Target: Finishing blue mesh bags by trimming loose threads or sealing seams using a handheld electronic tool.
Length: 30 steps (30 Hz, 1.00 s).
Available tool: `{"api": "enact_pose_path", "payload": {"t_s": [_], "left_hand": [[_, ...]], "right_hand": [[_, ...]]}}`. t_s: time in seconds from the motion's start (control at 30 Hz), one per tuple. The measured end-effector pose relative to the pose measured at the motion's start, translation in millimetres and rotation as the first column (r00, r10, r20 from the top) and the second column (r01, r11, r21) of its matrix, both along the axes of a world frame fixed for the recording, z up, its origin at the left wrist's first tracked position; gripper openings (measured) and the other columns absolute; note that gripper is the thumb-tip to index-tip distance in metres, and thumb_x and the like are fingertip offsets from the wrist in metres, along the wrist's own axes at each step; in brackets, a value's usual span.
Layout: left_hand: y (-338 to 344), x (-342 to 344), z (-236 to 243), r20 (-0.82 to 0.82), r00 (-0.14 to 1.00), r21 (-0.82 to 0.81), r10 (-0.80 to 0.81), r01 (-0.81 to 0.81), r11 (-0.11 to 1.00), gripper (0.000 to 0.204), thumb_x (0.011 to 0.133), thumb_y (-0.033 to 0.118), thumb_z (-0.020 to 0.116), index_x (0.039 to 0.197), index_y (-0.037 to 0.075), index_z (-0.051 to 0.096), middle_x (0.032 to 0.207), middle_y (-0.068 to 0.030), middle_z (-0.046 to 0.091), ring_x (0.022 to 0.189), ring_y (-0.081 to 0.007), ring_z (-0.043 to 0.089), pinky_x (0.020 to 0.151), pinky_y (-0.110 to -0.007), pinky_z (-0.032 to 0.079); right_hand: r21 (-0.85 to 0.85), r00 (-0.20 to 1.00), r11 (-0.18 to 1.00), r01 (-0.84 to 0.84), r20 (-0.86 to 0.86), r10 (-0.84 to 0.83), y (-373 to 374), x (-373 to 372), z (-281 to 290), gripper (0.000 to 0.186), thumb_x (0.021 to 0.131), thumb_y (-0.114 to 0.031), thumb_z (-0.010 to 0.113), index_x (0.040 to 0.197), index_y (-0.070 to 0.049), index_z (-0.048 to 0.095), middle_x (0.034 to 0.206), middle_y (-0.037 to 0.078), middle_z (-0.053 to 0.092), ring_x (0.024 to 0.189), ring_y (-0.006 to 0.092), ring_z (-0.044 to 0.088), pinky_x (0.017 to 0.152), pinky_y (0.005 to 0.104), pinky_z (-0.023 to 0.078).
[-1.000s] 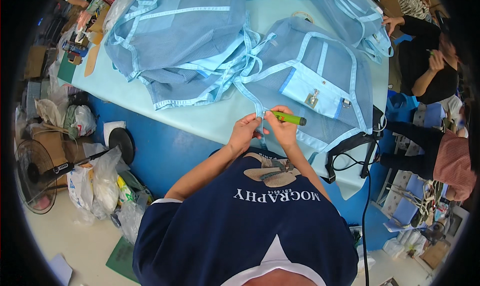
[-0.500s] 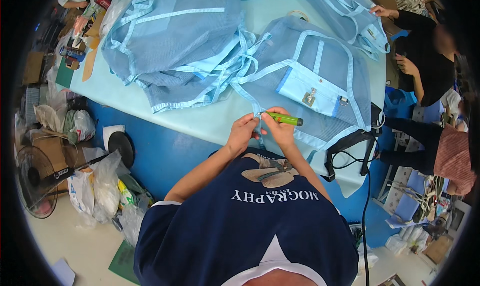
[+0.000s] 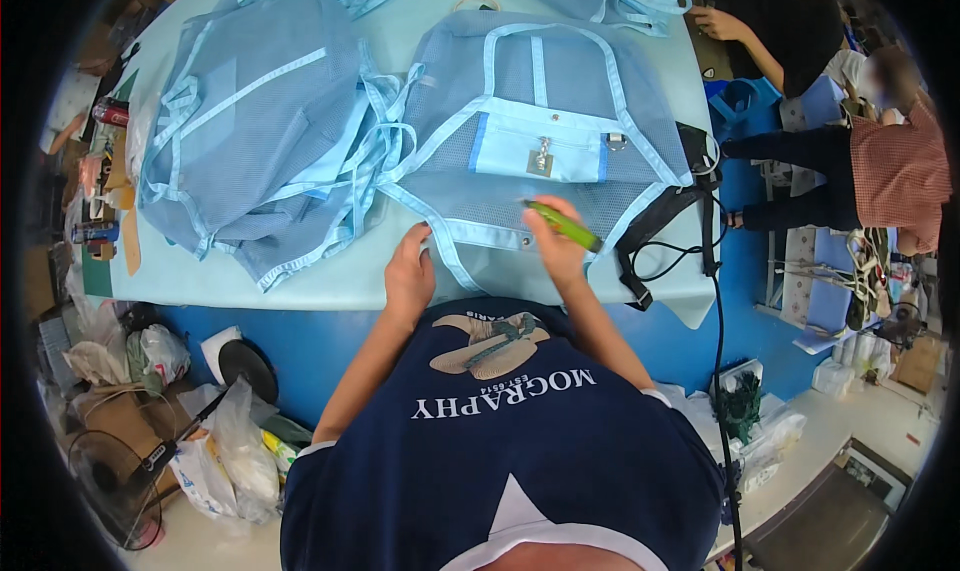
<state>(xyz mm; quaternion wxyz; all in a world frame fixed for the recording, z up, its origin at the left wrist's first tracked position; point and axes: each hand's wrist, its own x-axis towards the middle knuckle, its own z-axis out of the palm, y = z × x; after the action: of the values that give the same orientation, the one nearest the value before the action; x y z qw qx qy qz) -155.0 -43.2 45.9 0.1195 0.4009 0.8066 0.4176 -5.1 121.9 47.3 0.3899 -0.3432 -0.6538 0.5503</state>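
Note:
A pale-blue mesh bag (image 3: 455, 196) with light-blue strap edging lies spread on the table in front of me. Its light-blue pocket (image 3: 510, 151) carries a snap, a metal clasp with a tag and a ring. Above the near part of the bag, my right hand (image 3: 557, 251) is closed around a green pen-shaped tool (image 3: 568, 226); its exact kind is unclear. My left hand (image 3: 409, 283) is beside the bag's near left strap (image 3: 450, 251), fingers partly apart and nothing visible in them. A fingertip comes close to the strap; whether it touches, I cannot tell.
A heap of similar mesh bags (image 3: 250, 121) covers the table's left side. Black straps and a cable (image 3: 660, 246) hang at the right edge. Across the right corner a co-worker's hand (image 3: 720, 23) reaches to the table. A fan (image 3: 115, 486) and plastic bags (image 3: 240, 446) stand lower left.
My hands have come apart; the left has let go of the strap and moved left, while the right keeps the green tool. The bag now lies flatter, and my view has shifted.

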Motion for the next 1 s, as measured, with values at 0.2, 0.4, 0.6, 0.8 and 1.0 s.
{"api": "enact_pose_path", "payload": {"t_s": [0.2, 0.4, 0.6, 0.8, 1.0], "left_hand": [[18, -9, 13, -0.559, 0.811, 0.007, -0.173, 0.214, 0.977, 0.038, 0.068, 0.004, 0.061, 0.105, 0.009, 0.054, 0.127, -0.0141, 0.038, 0.118, -0.0359, 0.034, 0.092, -0.044, 0.03], [44, -36, 11, -0.379, 0.694, -0.029, -0.613, 0.653, 0.757, 0.018, 0.071, 0.016, 0.065, 0.087, 0.008, 0.062, 0.089, -0.0076, 0.062, 0.085, -0.0257, 0.059, 0.074, -0.037, 0.046], [68, -48, 16, -0.038, 0.655, -0.2, -0.755, 0.735, 0.648, 0.012, 0.076, 0.016, 0.06, 0.085, 0.008, 0.063, 0.083, -0.0077, 0.063, 0.078, -0.0255, 0.06, 0.07, -0.034, 0.047], [79, -62, 15, 0.199, 0.71, -0.032, -0.676, 0.694, 0.719, 0.014, 0.076, 0.016, 0.059, 0.085, 0.005, 0.062, 0.083, -0.0082, 0.064, 0.076, -0.0225, 0.061, 0.069, -0.029, 0.048], [92, -91, 17, 0.702, 0.41, 0.115, -0.582, 0.742, 0.661, 0.018, 0.08, 0.018, 0.055, 0.087, 0.005, 0.065, 0.088, -0.0075, 0.065, 0.083, -0.0162, 0.061, 0.077, -0.026, 0.046]], "right_hand": [[0.359, 0.884, 0.848, 0.39, 0.113, -0.454, 14, 75, 10, 0.033, 0.071, -0.006, 0.069, 0.102, -0.002, 0.058, 0.081, 0.011, 0.062, 0.069, 0.0177, 0.059, 0.067, 0.025, 0.046], [0.57, 0.704, 0.768, 0.292, 0.415, -0.576, -17, 109, -17, 0.032, 0.076, -0.001, 0.062, 0.107, -0.006, 0.055, 0.084, 0.011, 0.062, 0.074, 0.015, 0.06, 0.069, 0.0262, 0.047], [0.419, 0.782, 0.806, 0.418, 0.285, -0.554, -46, 93, -41, 0.025, 0.08, -0.002, 0.059, 0.103, -0.005, 0.053, 0.085, 0.007, 0.059, 0.074, 0.016, 0.059, 0.068, 0.0272, 0.047], [0.045, 0.868, 0.871, 0.489, 0.074, -0.491, -49, 82, -18, 0.024, 0.078, -0.002, 0.059, 0.099, -0.003, 0.047, 0.072, 0.006, 0.052, 0.064, 0.0134, 0.055, 0.055, 0.0257, 0.048], [-0.157, 0.93, 0.93, 0.331, -0.113, -0.35, -3, 60, 73, 0.033, 0.081, -0.012, 0.058, 0.109, -0.003, 0.043, 0.078, 0.01, 0.056, 0.056, 0.0135, 0.053, 0.048, 0.0217, 0.042]]}}
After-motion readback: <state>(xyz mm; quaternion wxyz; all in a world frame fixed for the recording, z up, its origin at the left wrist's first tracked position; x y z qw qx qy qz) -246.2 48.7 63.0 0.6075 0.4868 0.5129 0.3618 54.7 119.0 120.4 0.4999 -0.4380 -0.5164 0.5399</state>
